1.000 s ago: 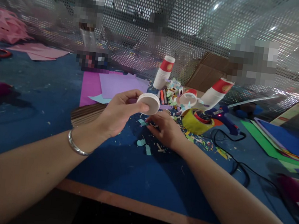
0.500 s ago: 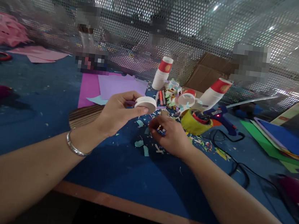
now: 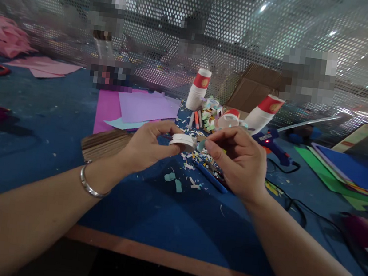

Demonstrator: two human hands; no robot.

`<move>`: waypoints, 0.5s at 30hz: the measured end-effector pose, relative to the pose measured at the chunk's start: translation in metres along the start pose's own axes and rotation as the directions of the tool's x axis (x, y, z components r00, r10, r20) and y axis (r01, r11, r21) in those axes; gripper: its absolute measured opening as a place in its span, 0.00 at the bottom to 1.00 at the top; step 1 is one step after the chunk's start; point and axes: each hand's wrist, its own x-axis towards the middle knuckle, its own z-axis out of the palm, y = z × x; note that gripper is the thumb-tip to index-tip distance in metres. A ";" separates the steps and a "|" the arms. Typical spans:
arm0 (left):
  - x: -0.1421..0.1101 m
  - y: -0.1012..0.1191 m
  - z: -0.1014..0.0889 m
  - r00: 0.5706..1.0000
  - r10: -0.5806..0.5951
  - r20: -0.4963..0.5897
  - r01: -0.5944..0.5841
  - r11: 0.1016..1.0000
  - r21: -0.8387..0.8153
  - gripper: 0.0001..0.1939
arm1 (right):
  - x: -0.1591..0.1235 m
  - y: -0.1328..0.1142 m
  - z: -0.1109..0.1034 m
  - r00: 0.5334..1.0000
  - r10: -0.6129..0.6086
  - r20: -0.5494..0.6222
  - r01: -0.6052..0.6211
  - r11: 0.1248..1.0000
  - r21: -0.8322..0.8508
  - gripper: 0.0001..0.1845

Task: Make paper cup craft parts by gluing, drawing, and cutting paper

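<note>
My left hand (image 3: 147, 147) is closed round a small white round disc-like piece (image 3: 182, 140), held flat above the blue table (image 3: 148, 214). My right hand (image 3: 238, 160) is raised beside it, thumb and forefinger pinched on a small pale blue paper scrap (image 3: 200, 145) right at the disc's edge. Below both hands lie scattered paper scraps (image 3: 178, 183). A silver bangle (image 3: 89, 185) sits on my left wrist.
Behind the hands are red-and-white paper cups (image 3: 198, 89), purple and pink paper sheets (image 3: 134, 105), a brown corrugated card (image 3: 104, 144), a cardboard box (image 3: 253, 90), a blue glue gun (image 3: 272, 142) with a black cord (image 3: 296, 205), and coloured sheets (image 3: 344, 169) at right. A perforated metal screen backs the table.
My right hand lifted off the table from among the scraps and came up to the disc, now pinching a small scrap. The left hand lowered the disc and turned it flatter.
</note>
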 end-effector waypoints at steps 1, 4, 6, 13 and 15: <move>0.000 0.000 0.000 1.000 0.005 0.019 -0.005 1.000 0.002 0.04 | 0.000 0.001 0.000 1.000 0.006 0.002 -0.006 1.000 0.008 0.03; -0.001 0.000 0.001 0.998 0.023 0.051 -0.023 1.000 0.001 0.05 | 0.001 0.002 0.000 1.000 0.008 0.017 -0.009 1.000 0.007 0.03; -0.002 0.000 0.001 0.997 0.021 0.069 -0.021 1.000 -0.008 0.05 | 0.001 0.002 0.001 0.999 -0.002 0.035 0.002 1.000 0.007 0.02; -0.002 0.002 0.001 0.995 -0.014 0.099 0.014 1.000 -0.005 0.02 | 0.000 0.002 0.002 0.997 -0.031 0.068 0.032 1.000 -0.001 0.03; -0.002 0.001 0.001 0.994 -0.005 0.107 0.006 1.000 -0.008 0.01 | 0.000 0.002 0.002 0.997 -0.034 0.067 0.035 0.999 -0.006 0.03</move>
